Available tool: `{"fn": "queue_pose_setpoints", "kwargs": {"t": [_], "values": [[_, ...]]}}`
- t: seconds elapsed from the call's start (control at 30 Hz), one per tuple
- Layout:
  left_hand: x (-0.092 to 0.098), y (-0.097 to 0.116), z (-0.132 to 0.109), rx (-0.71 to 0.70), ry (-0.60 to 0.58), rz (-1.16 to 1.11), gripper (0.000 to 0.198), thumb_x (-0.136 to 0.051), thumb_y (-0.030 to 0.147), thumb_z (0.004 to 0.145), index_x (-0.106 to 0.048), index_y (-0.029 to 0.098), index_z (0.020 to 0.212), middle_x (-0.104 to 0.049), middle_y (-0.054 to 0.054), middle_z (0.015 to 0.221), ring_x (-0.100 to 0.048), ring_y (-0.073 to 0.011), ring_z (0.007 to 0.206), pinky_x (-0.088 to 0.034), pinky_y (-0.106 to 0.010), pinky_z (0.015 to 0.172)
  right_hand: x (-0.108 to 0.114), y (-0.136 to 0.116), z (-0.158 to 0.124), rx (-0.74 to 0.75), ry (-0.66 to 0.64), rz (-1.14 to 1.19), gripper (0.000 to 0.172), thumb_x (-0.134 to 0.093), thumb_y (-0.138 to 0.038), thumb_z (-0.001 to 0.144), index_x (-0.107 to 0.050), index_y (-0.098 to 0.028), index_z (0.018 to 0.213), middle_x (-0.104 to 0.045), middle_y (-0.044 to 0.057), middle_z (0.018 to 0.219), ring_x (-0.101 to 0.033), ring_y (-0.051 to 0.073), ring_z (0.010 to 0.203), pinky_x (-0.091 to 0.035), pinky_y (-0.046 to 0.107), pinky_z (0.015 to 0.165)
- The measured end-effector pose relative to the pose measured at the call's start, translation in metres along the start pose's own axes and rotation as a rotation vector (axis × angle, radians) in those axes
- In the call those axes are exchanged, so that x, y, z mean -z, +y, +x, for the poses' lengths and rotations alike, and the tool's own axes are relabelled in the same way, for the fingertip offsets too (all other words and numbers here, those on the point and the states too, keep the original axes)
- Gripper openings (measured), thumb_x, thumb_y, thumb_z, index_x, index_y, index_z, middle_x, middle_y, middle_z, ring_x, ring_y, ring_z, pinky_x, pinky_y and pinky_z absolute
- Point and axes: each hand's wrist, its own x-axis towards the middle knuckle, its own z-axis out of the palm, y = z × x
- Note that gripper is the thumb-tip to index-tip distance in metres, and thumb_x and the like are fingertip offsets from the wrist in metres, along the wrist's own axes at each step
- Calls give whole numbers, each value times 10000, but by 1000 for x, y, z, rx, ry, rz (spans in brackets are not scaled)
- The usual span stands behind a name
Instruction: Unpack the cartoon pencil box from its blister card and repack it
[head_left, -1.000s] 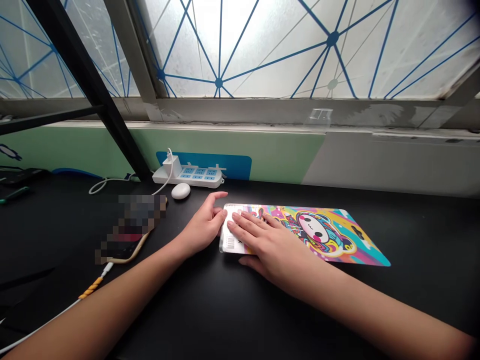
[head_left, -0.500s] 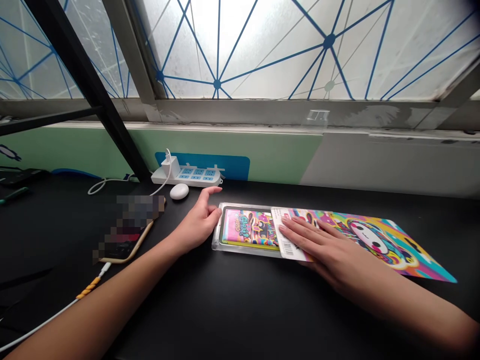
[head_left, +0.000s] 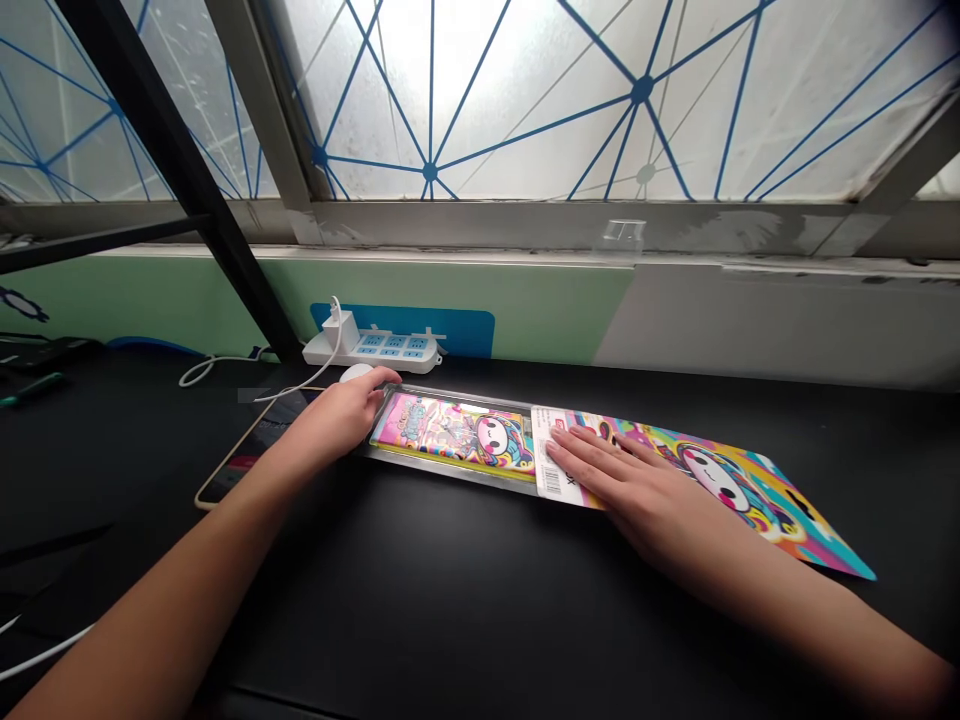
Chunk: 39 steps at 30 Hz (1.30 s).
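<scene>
A long clear plastic blister tray lies on the black table, with a colourful cartoon-printed pack inside it. My left hand grips the tray's left end, fingers bent around the far corner. A bright printed card with a white barcode strip overlaps the tray's right part. Flat on this card, near the barcode, rests my right hand with its fingers stretched out. The tray's right end is hidden beneath the card.
A phone lies on the left, partly behind my left forearm. Behind my left hand is a white rounded object, and a white power strip with a plugged-in charger stands by the wall. A black frame post rises at left.
My left hand has closed on the tray's end and pulled it left, baring more of the printed pack. My right hand stays flat on the card.
</scene>
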Motion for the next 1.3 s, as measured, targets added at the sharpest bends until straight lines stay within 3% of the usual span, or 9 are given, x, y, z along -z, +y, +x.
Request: {"fn": "queue_pose_setpoints", "kwargs": {"t": [0.17,0.3,0.37,0.47,0.57,0.67,0.93,1.13,1.3], "values": [[-6,-1,1,-55,127,224,453,-395,320,1014,-649,292,1388,-693,-143,1189,-666,-356,1044,-502,-394,792,-1,-2,0,-4,48,-23,572,-361,-115,1056,-352,-242,1613,-489,100,1586,-485,285,1447,-483,524,1115],[-9,10,-4,-316,329,207,436,-415,357,1035,-701,161,1298,-649,-180,1261,-610,-344,1189,-481,-463,1035,-5,3,1,1,57,1,590,-387,-113,1052,-334,-255,1622,-480,98,1592,-466,267,1461,-453,505,1144],[-14,24,-13,-494,311,142,447,-426,403,1051,-690,155,1313,-633,-168,1348,-583,-316,1266,-446,-453,1115,-8,7,1,3,54,21,616,-386,-119,1054,-287,-286,1638,-475,89,1595,-458,258,1467,-434,507,1158],[-27,47,-30,-618,138,182,530,-373,485,1082,-596,183,1456,-541,-160,1532,-466,-326,1437,-392,-495,1178,-12,13,1,-1,49,52,656,-366,-113,1053,-217,-331,1653,-457,68,1607,-438,251,1479,-402,522,1179],[-40,59,-40,-579,-25,300,626,-331,607,1066,-416,281,1594,-377,-135,1664,-326,-386,1536,-331,-650,1173,-13,15,0,-7,40,67,666,-350,-112,1055,-186,-345,1657,-438,58,1619,-423,248,1488,-385,534,1190],[-43,58,-38,-527,-94,332,673,-292,672,1048,-316,335,1630,-272,-93,1707,-256,-379,1569,-287,-666,1192,-12,15,-1,-12,17,60,647,-349,-125,1061,-204,-338,1654,-426,62,1625,-414,259,1493,-394,550,1181],[-32,55,-23,-444,-200,275,713,-256,763,1003,-317,403,1616,-192,-42,1728,-162,-346,1598,-189,-644,1238,-7,18,-3,-4,3,46,743,-369,-25,993,-215,-328,1654,-423,71,1625,-414,254,1490,-422,534,1176],[-26,53,-19,-415,-258,223,690,-259,762,1004,-302,436,1612,-140,-11,1737,-108,-322,1609,-137,-636,1250,2,37,-24,-1,19,33,913,-364,70,859,-226,-373,1645,-468,27,1606,-446,252,1469,-459,545,1154],[-23,45,-18,-367,-261,221,688,-255,751,1009,-294,431,1616,-126,-5,1740,-78,-312,1613,-127,-621,1256,16,54,-35,-106,205,-42,873,-409,56,859,-318,-353,1625,-562,31,1545,-572,252,1378,-501,491,1136]]}}
